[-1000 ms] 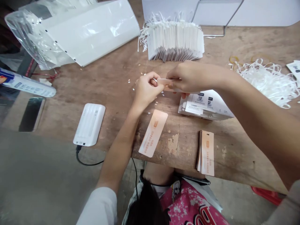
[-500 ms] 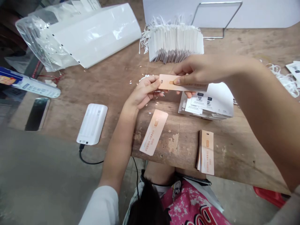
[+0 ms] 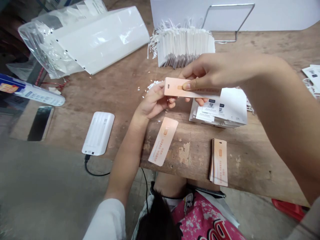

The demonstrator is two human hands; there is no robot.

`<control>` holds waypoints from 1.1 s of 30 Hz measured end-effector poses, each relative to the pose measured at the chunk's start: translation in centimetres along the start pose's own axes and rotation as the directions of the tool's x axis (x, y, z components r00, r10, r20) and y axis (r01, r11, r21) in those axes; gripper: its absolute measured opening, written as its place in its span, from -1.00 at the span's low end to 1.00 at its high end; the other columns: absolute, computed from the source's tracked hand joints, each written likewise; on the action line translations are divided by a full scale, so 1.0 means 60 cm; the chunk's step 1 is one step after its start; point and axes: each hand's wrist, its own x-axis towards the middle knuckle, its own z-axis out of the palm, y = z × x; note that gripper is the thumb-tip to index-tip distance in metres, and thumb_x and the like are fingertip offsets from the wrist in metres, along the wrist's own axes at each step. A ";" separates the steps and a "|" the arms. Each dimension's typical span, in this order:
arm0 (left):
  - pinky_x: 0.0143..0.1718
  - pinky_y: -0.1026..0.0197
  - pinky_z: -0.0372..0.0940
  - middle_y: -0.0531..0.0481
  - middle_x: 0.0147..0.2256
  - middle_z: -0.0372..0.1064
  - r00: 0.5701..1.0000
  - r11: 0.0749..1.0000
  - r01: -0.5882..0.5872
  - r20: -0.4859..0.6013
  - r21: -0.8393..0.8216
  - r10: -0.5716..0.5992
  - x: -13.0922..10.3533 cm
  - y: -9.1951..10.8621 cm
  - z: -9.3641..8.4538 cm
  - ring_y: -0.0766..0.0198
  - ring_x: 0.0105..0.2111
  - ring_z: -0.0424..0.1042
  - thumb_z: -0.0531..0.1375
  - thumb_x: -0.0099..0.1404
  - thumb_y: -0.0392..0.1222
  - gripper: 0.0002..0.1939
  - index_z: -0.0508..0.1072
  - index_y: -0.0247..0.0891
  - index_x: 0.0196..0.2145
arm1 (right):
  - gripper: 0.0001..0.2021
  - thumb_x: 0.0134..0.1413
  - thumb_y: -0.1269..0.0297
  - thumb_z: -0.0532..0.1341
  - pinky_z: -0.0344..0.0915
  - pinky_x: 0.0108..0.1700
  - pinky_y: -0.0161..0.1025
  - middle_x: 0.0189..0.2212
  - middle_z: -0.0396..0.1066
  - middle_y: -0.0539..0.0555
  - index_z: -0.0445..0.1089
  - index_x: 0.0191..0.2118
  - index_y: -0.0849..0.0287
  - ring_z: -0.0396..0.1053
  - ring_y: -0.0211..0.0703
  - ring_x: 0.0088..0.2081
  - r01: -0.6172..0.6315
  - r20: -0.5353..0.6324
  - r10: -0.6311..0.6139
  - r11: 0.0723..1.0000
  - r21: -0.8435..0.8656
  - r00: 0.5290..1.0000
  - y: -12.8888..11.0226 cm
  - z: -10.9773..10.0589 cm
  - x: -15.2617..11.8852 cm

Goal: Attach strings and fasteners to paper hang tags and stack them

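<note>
My right hand [image 3: 202,75] grips a small stack of orange cards [image 3: 176,87], thumb on top and fingers beneath. At the punched left end of that stack is my left hand [image 3: 153,101], its fingers partly curled and partly behind the cards, so its hold is hard to make out. Below my hands one orange card [image 3: 163,141] lies tilted on the wooden table [image 3: 125,86]. Farther right lies a pile of similar orange cards [image 3: 220,163]. A pile of white printed cards [image 3: 230,105] sits under my right forearm.
A row of white tags with strings [image 3: 186,46] stands at the back, by a metal wire stand [image 3: 236,20]. To the left are a plastic bag [image 3: 42,43], a white sheet [image 3: 105,38], a phone [image 3: 40,123], a blue-white box [image 3: 32,91] and a white power bank [image 3: 98,133] with its cable.
My left thumb has come off the top of the card stack, and the left fingers have slipped partly beneath it. The held stack has shifted slightly left.
</note>
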 end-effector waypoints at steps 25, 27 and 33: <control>-0.64 0.40 0.12 0.14 -0.54 0.38 0.917 0.876 -0.165 -0.257 0.453 0.305 0.015 -0.002 0.015 0.47 -0.62 0.29 0.19 -0.03 -0.44 -0.85 0.43 -0.23 -0.50 | -0.83 0.17 0.29 0.11 0.12 -0.45 -0.31 -0.60 0.39 -0.02 0.35 -0.42 0.17 0.32 -0.27 -0.53 -0.169 -0.055 0.160 0.902 -0.398 0.986 -0.004 0.033 0.015; -0.66 0.40 0.04 0.17 -0.60 0.29 0.902 0.867 -0.146 -0.296 0.477 0.315 0.014 -0.001 0.021 0.48 -0.64 0.23 0.19 -0.04 -0.46 -0.84 0.39 -0.22 -0.54 | -0.81 0.17 0.27 0.10 0.11 -0.44 -0.29 -0.60 0.38 0.01 0.36 -0.42 0.18 0.33 -0.22 -0.48 -0.169 -0.079 0.149 0.885 -0.435 0.986 -0.012 0.038 0.017; -0.62 0.40 0.13 0.14 -0.58 0.31 0.940 0.941 -0.066 -0.295 0.332 0.170 0.012 0.003 0.018 0.48 -0.61 0.26 0.18 0.00 -0.47 -0.85 0.41 -0.25 -0.53 | -0.82 0.17 0.28 0.12 0.11 -0.41 -0.27 -0.58 0.38 0.02 0.35 -0.43 0.18 0.33 -0.20 -0.47 -0.201 -0.105 0.172 0.875 -0.440 0.979 -0.015 0.038 0.013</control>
